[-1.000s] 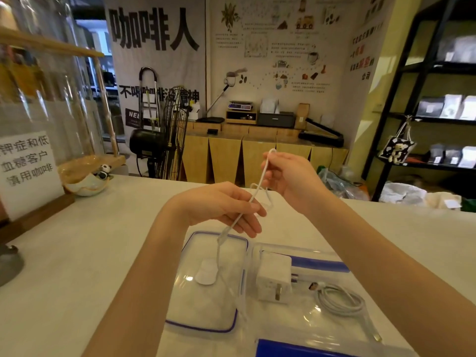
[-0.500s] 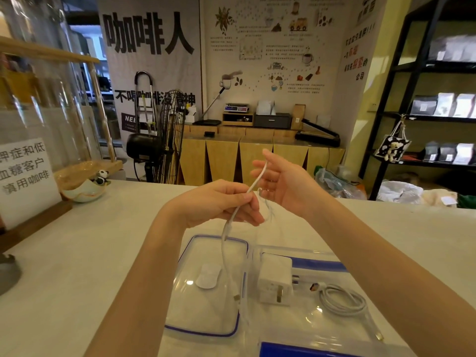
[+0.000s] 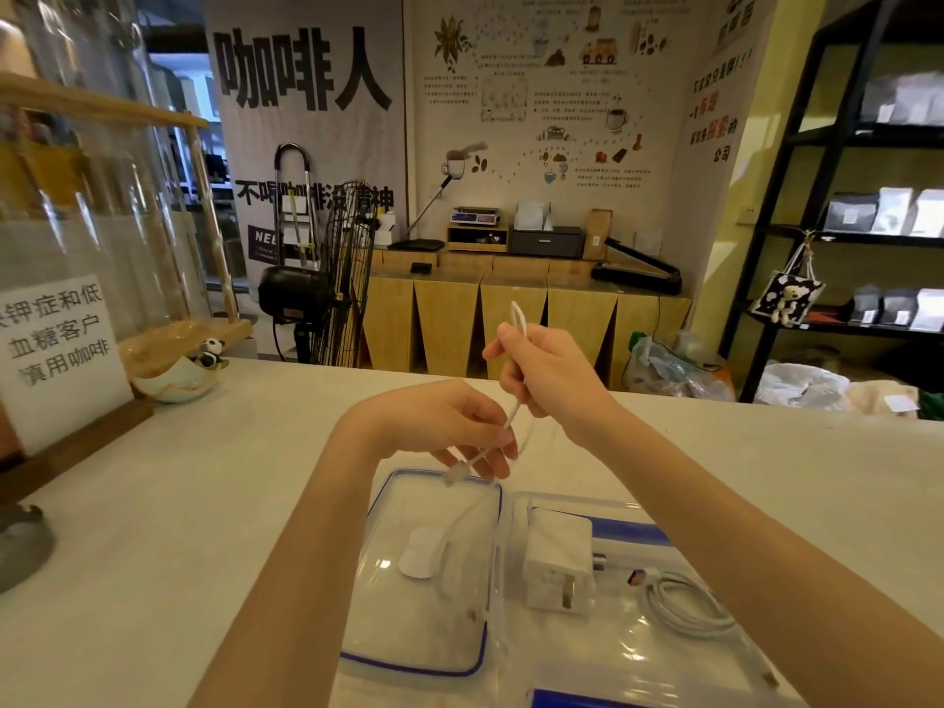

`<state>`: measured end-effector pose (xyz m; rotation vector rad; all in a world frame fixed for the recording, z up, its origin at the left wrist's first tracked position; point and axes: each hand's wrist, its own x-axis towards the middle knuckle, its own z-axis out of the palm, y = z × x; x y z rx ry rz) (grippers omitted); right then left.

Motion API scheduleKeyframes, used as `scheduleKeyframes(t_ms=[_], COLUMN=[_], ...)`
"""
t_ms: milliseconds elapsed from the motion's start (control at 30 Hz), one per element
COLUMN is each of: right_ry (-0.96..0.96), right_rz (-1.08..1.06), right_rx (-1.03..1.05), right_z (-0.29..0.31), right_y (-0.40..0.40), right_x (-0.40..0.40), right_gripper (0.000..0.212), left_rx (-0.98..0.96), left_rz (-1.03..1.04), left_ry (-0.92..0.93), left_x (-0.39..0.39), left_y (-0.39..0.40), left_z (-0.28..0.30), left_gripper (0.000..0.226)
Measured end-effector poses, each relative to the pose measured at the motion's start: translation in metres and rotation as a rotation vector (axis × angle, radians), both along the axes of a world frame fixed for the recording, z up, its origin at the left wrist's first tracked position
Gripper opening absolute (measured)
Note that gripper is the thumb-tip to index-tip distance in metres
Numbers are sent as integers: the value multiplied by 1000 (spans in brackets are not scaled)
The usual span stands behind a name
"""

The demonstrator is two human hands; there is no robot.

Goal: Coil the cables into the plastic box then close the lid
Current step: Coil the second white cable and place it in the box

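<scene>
Both hands are up over the white table. The right hand curls its fingers around a thin white cable, and a small loop sticks out on top. The left hand pinches the same cable lower down, and its end hangs over the clear lid. Beside the lid, the plastic box holds a white charger and a coiled cable.

"咖啡人" on wall banner
</scene>
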<state>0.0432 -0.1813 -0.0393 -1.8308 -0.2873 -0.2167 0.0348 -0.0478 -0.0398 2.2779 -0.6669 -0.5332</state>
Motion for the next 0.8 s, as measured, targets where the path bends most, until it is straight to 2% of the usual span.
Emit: scheduleKeyframes(t_ms=[100, 200, 267, 333, 400, 433, 467, 533, 633, 700, 800], right_ry=[133, 260, 312, 213, -54, -165, -213, -229, -165, -97, -28], right_rz=[50, 170, 169, -38, -327, -400, -398, -210, 49, 174, 283], right_rx=[169, 446, 482, 248, -8, -60, -87, -145, -246, -403, -575], right_z=[6, 17, 25, 29, 25, 23, 20, 15, 8, -3, -17], right_y=[-4, -12, -19, -28, -36, -39, -39, -38, -26, -18, -12], right_x=[3, 3, 1, 0, 2, 3, 1, -5, -27, -40, -55], right_gripper=[30, 31, 41, 47, 32, 20, 19, 35, 26, 22, 25], left_rx=[-168, -459, -635, -787, -917, -968, -1012, -1100, -1247, -1272, -1193], left_rz=[-32, -58, -93, -159, -233, -281, -339, -462, -485, -332, -60], left_ry=[28, 110, 194, 272, 344, 383, 422, 475, 429, 319, 139], left_x=[0, -2, -5, -9, -16, -20, -25, -32, -39, -41, -36], left_y=[-1, -5, -8, -10, -12, -13, -15, -17, -19, -18, -13], left_z=[1, 2, 4, 9, 16, 19, 22, 26, 34, 39, 39], left_gripper=[26, 29, 27, 27, 31, 32, 32, 31, 32, 33, 30])
